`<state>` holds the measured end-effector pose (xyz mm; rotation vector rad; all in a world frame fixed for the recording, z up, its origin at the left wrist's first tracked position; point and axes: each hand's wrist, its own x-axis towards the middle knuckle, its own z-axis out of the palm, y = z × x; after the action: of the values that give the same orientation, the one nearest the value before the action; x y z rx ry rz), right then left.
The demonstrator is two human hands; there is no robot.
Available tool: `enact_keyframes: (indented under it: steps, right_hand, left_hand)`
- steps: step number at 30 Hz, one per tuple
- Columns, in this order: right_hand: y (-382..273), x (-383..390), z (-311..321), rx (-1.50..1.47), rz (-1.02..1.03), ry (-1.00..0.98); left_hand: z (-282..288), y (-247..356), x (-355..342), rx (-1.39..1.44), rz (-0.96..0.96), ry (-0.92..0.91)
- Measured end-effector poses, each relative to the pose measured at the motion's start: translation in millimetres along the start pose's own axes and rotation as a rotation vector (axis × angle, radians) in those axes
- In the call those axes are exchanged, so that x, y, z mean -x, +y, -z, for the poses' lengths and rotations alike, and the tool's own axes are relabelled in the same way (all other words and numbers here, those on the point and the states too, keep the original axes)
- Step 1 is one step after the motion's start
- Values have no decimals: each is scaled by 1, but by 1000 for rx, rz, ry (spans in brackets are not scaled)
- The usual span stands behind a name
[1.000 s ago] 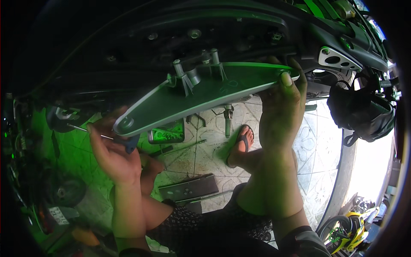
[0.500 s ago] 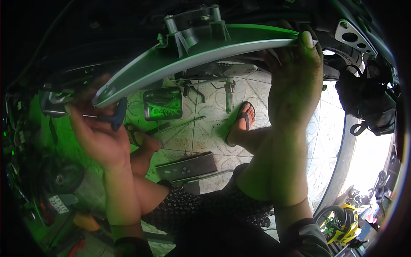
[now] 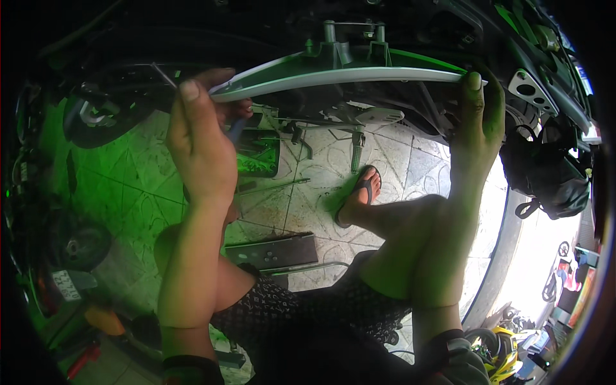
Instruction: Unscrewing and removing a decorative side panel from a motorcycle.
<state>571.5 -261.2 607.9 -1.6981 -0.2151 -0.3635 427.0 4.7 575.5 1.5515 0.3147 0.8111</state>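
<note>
A curved silver-grey plastic trim panel [image 3: 346,76] with mounting posts standing on its inner side spans between my hands, close under a dark motorbike body. My left hand [image 3: 205,144] grips its left end, thumb on top. That same hand also holds a screwdriver [image 3: 164,75]; its thin shaft sticks out past the thumb and part of a blue handle shows below the fingers. At the right end, my right hand [image 3: 478,122] pinches the panel's tip between thumb and fingers.
A tray of small parts [image 3: 278,157] lies on the tiled floor, partly behind my left hand. Nearer me is a flat dark plate [image 3: 276,250]. A footpeg [image 3: 357,151] juts out above my sandalled foot [image 3: 367,189]. A black bag [image 3: 545,170] hangs at right; a perforated metal bracket [image 3: 529,90] is above it.
The panel has shifted right, and its left end has risen, so it sits more level. My left hand has moved up and right, turning with the screwdriver; my right hand has moved slightly right.
</note>
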Motion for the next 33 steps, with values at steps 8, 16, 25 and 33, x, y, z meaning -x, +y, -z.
enact_keyframes:
  steps: [8,16,25,33]
  right_hand:
    - [-74,-2,-2,632,656,-176]
    - [-128,-42,-29,913,463,-936]
    - [-176,-29,-67,1288,300,-1247]
    - [-161,-63,-88,1404,200,-1485]
  left_hand:
    - [-7,14,1,170,134,-72]
    - [6,24,0,167,152,-185]
    - [19,50,14,-10,29,-330]
    - [25,52,3,-30,48,-382]
